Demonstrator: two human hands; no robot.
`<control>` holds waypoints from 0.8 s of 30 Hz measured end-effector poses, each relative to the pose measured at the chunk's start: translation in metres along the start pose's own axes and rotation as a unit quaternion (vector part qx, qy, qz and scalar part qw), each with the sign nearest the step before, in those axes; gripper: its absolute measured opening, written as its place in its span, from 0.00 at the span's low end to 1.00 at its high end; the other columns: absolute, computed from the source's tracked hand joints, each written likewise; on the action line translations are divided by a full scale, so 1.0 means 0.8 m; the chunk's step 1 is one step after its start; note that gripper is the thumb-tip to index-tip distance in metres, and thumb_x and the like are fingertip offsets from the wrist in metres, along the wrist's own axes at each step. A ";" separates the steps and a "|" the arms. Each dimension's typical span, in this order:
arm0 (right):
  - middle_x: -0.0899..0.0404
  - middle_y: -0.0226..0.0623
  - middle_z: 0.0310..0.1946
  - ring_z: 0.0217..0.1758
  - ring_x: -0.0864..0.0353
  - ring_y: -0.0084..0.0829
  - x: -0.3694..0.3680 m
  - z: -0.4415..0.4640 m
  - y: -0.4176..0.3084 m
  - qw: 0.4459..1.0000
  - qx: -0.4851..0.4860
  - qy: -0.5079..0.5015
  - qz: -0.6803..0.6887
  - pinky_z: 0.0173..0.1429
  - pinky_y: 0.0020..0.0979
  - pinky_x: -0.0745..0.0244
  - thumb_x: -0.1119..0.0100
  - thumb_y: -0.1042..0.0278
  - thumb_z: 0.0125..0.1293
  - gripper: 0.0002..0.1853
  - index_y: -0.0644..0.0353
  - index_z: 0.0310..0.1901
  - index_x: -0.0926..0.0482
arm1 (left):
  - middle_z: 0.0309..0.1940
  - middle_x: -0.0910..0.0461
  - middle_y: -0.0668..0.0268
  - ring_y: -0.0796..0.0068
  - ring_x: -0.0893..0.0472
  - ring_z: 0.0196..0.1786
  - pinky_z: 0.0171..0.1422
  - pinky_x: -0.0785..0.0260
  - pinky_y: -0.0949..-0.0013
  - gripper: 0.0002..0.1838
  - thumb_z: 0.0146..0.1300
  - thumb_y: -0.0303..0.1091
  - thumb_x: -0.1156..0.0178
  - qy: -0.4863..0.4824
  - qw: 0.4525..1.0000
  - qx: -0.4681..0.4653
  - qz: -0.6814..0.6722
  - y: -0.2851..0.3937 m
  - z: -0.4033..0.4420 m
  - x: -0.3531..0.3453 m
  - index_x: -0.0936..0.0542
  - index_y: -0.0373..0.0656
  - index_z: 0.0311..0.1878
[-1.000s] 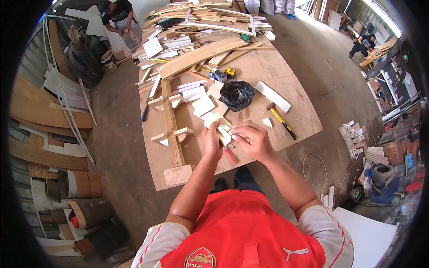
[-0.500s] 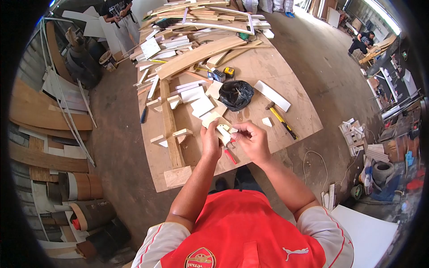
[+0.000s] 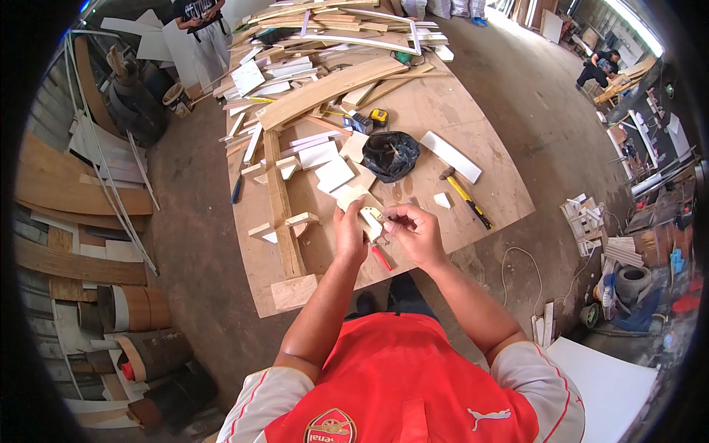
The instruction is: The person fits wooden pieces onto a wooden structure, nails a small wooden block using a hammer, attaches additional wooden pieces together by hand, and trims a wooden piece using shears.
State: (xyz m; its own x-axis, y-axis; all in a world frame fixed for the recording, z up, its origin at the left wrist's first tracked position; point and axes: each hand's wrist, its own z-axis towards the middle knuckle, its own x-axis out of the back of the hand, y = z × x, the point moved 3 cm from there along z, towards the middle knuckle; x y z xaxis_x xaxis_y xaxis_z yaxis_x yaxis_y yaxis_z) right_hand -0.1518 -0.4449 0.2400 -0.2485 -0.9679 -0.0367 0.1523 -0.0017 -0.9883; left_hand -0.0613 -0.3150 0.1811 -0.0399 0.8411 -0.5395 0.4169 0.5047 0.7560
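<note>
My left hand (image 3: 350,230) is closed round a small pale wooden block (image 3: 371,221) with dark holes or spots in its face. My right hand (image 3: 415,232) is in a pinch at the block's right side; whatever sits between its fingertips is too small to make out. Below the block, a red-handled tool (image 3: 380,257) lies on the table, its upper end hidden. Beyond my hands stands a black plastic bag (image 3: 391,156), opened at the top. A yellow-and-black hammer (image 3: 468,199) rests to the right, near a small white offcut (image 3: 442,200).
On the wooden table (image 3: 487,148), a long plank (image 3: 283,214) with brackets lies at left. Timber strips (image 3: 332,29) are piled at the far end, near a yellow tape measure (image 3: 379,117). One person (image 3: 199,22) stands far left; another (image 3: 600,70) crouches far right.
The small pale piece seen at my right fingertips no longer shows clearly there. My right fingers have shifted slightly against the block, while my left hand keeps its hold.
</note>
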 end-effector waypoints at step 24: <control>0.11 0.34 0.35 0.36 0.15 0.19 0.015 0.008 0.016 0.993 -0.114 -0.025 -0.001 0.40 0.23 0.20 0.28 0.77 0.68 0.08 0.69 0.46 0.12 | 0.45 0.18 0.62 0.67 0.15 0.43 0.43 0.19 0.62 0.18 0.74 0.35 0.40 -0.004 0.998 0.054 0.027 -0.011 -0.008 0.000 0.23 0.39 0.62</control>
State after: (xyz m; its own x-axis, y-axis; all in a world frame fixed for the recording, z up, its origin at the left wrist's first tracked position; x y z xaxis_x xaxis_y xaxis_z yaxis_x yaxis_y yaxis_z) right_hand -0.1470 -0.4584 0.2277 -0.2003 -0.9792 -0.0335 -0.0702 0.0485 -0.9964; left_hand -0.0708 -0.3181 0.1766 -0.0071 0.8645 -0.5025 0.5140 0.4342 0.7397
